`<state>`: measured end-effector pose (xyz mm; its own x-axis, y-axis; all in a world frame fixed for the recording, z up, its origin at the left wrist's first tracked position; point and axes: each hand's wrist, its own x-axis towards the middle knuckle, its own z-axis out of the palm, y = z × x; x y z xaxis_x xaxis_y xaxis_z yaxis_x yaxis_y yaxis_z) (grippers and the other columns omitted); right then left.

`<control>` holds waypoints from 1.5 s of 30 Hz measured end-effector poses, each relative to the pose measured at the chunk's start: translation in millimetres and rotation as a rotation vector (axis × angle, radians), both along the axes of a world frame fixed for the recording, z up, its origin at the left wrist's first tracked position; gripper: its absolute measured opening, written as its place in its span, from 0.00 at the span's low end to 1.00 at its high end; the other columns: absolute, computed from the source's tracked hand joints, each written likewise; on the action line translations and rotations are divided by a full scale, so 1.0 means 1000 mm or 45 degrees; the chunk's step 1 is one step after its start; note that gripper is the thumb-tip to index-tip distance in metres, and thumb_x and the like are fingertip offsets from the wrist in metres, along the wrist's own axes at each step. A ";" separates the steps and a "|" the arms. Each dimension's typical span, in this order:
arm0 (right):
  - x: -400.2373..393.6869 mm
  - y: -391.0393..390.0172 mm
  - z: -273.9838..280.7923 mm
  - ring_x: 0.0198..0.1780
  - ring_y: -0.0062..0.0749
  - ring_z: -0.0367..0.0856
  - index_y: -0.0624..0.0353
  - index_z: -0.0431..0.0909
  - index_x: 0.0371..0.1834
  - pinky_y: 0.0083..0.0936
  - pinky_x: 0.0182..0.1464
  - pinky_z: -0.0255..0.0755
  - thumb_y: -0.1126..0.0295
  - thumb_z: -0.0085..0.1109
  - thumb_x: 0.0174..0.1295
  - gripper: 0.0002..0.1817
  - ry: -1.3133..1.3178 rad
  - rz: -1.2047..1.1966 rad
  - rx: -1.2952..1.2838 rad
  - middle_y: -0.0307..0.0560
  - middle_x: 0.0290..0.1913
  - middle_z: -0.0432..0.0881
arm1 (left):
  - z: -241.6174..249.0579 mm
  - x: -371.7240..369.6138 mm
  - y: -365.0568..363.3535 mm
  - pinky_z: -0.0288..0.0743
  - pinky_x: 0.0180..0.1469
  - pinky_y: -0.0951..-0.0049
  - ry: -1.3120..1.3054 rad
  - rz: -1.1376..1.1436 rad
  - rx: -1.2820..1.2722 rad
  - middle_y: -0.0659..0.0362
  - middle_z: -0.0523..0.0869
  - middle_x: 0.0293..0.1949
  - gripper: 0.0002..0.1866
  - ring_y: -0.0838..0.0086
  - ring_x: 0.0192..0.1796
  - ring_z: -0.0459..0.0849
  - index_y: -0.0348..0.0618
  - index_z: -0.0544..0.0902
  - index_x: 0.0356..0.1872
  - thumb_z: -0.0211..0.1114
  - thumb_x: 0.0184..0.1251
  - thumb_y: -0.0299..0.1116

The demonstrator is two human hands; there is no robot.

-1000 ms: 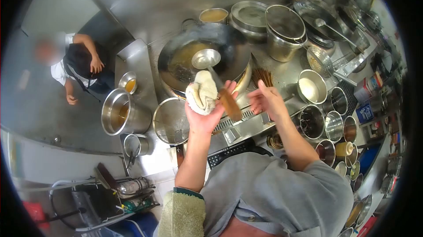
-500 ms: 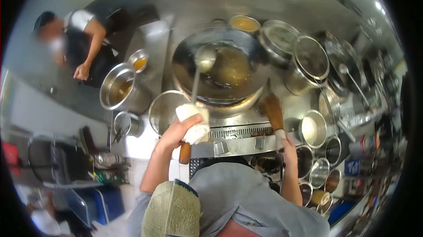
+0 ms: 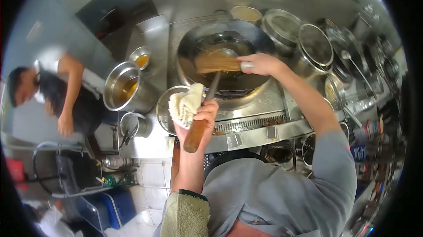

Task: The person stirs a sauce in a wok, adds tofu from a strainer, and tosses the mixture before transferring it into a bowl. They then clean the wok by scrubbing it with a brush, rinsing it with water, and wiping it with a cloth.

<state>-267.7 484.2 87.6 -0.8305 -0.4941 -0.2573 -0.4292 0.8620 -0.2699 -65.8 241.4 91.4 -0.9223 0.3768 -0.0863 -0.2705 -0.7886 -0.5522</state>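
My left hand (image 3: 206, 118) is wrapped round the ladle (image 3: 196, 135) near its wooden handle, with a folded white cloth (image 3: 185, 104) also in the grip. The ladle's metal shaft runs up and away, and its bowl lies over the wok (image 3: 260, 38), partly behind the brush. Across the wok reaches my right hand (image 3: 262, 64), closed on the bound end of a bamboo wok brush (image 3: 216, 64). The bristles point left, blurred by motion, and overlap the ladle in this view. Dark liquid shows in the wok behind them.
Left of the wok stand a deep steel pot (image 3: 116, 89) and a small bowl (image 3: 141, 58) of yellow liquid. A round strainer (image 3: 316, 45) rests on a pot at the right, beside a lidded pan (image 3: 282, 25). Another person (image 3: 57, 91) stands at the far left.
My right hand has swung the brush from beside the stove up and left over the wok. My left hand's grip on the ladle has turned, showing the wooden handle nearer me.
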 end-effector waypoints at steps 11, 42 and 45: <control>-0.013 -0.033 0.021 0.49 0.50 0.85 0.47 0.74 0.65 0.40 0.54 0.79 0.66 0.53 0.59 0.27 0.291 -0.089 0.386 0.53 0.47 0.86 | -0.014 -0.006 -0.024 0.75 0.35 0.77 0.062 -0.147 0.067 0.58 0.63 0.38 0.20 0.73 0.39 0.68 0.36 0.73 0.46 0.68 0.56 0.33; -0.037 0.017 -0.009 0.48 0.45 0.86 0.50 0.82 0.52 0.39 0.48 0.81 0.65 0.57 0.55 0.20 0.324 0.141 0.372 0.49 0.46 0.87 | -0.015 -0.020 0.004 0.74 0.27 0.78 0.085 -0.226 -0.518 0.56 0.65 0.40 0.20 0.73 0.35 0.68 0.37 0.72 0.50 0.64 0.62 0.37; -0.034 0.022 0.032 0.49 0.48 0.86 0.49 0.79 0.57 0.40 0.49 0.80 0.65 0.53 0.57 0.22 0.330 0.149 0.525 0.51 0.46 0.87 | -0.018 -0.027 -0.003 0.71 0.25 0.77 0.092 -0.348 -0.807 0.54 0.69 0.38 0.18 0.73 0.32 0.68 0.39 0.73 0.52 0.58 0.67 0.39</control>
<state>-301.6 506.6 119.4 -0.8381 -0.4881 -0.2436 -0.5371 0.8166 0.2116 -93.0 238.8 73.3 -0.8133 0.4936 -0.3081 -0.5241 -0.8514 0.0196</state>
